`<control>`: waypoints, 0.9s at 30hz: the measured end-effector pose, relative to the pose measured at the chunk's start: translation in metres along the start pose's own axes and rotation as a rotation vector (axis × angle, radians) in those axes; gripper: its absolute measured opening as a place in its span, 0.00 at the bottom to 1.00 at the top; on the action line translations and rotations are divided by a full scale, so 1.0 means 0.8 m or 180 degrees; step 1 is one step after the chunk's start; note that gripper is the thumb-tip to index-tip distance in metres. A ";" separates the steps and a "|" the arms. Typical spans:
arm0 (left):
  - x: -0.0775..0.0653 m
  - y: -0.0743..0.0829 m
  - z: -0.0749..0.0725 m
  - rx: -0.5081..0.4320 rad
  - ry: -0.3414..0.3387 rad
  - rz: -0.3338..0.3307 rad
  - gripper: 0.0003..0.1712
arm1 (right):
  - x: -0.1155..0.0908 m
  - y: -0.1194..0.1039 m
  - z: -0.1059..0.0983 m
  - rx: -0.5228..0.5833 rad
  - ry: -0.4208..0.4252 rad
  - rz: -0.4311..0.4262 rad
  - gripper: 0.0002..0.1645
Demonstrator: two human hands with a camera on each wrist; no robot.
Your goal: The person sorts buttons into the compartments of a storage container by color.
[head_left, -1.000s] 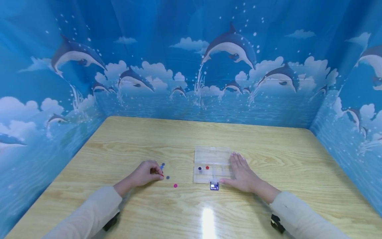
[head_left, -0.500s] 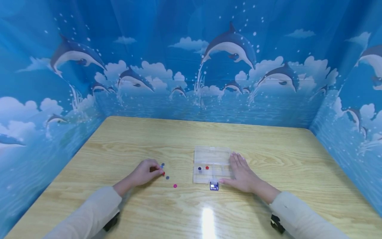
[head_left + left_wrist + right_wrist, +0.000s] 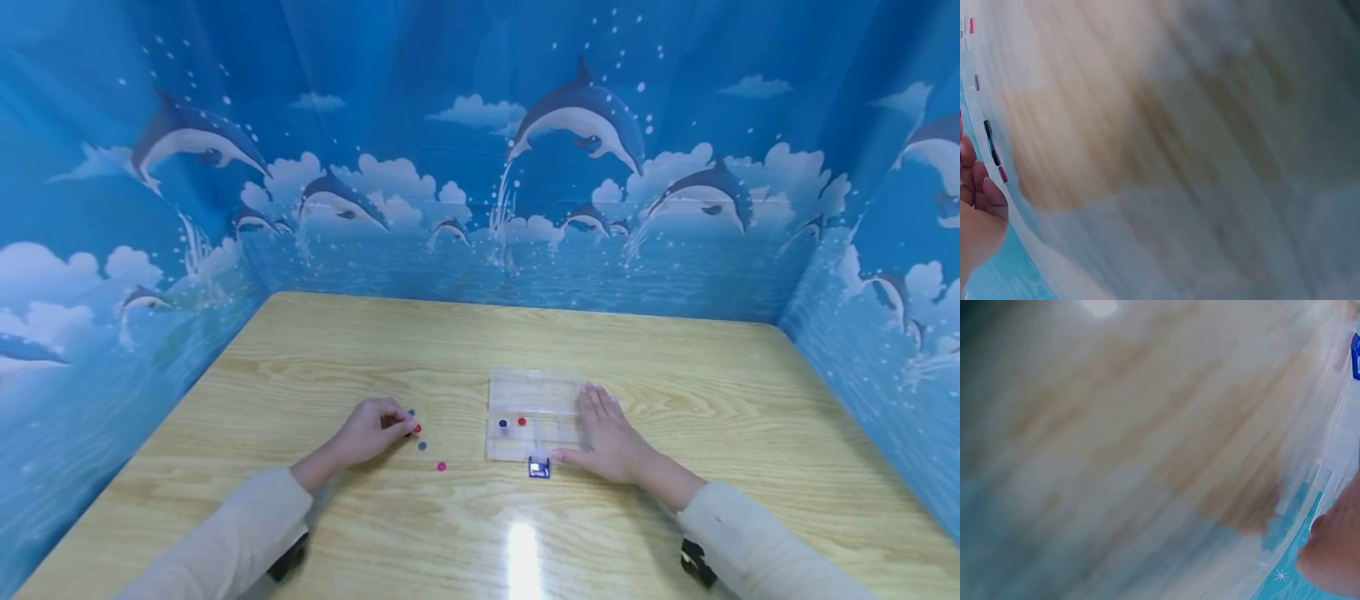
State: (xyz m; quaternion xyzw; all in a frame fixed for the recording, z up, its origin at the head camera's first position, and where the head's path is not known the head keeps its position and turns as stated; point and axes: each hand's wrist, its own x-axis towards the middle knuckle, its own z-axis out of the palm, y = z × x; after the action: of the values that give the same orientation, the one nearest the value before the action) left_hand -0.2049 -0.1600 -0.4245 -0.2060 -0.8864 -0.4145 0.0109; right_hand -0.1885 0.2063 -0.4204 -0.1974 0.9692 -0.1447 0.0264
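Observation:
My left hand [image 3: 371, 431] is left of the table's middle, thumb and fingertips together at a small round red disc [image 3: 417, 428], which they appear to pinch. Close to those fingers lie a blue-grey disc [image 3: 411, 412] and a second grey one [image 3: 422, 446]. A pink disc [image 3: 442, 467] lies nearer the front. My right hand [image 3: 611, 442] rests with straight fingers along the right side of a clear plastic compartment box [image 3: 495, 450]. The box's lid is folded back. Inside are a dark disc [image 3: 502, 423] and a red disc [image 3: 521, 422].
A blue latch [image 3: 538, 467] sits at the box's front edge. The wooden table [image 3: 450, 342] carries a bright reflection near its front. Behind it and at both sides hangs a dolphin-print curtain [image 3: 420, 275]. Both wrist views mostly show blurred table surface.
The red disc at my left fingertips has shifted slightly right and away from me, along with the hand. My right hand and the box have stayed in place.

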 end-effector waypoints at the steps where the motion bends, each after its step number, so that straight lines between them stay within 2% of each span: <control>1: 0.000 0.001 0.001 -0.0028 0.0013 -0.0046 0.03 | 0.000 0.000 0.000 0.0011 -0.0002 0.0002 0.62; 5: 0.002 0.006 0.002 -0.0105 0.0048 -0.0247 0.04 | -0.001 0.000 0.000 0.0035 -0.0006 -0.0003 0.62; 15: 0.008 0.015 0.004 -0.0184 0.0064 -0.0503 0.05 | 0.000 0.001 -0.001 -0.0004 -0.0009 -0.0008 0.62; 27: 0.016 0.024 0.015 -0.0191 0.0195 -0.0399 0.05 | 0.000 0.000 -0.001 0.0006 -0.0013 -0.0001 0.62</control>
State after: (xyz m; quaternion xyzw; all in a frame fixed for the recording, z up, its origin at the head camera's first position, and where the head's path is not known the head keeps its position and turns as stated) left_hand -0.2074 -0.1359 -0.4163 -0.1375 -0.8839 -0.4469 0.0059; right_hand -0.1884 0.2067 -0.4194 -0.1978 0.9690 -0.1452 0.0285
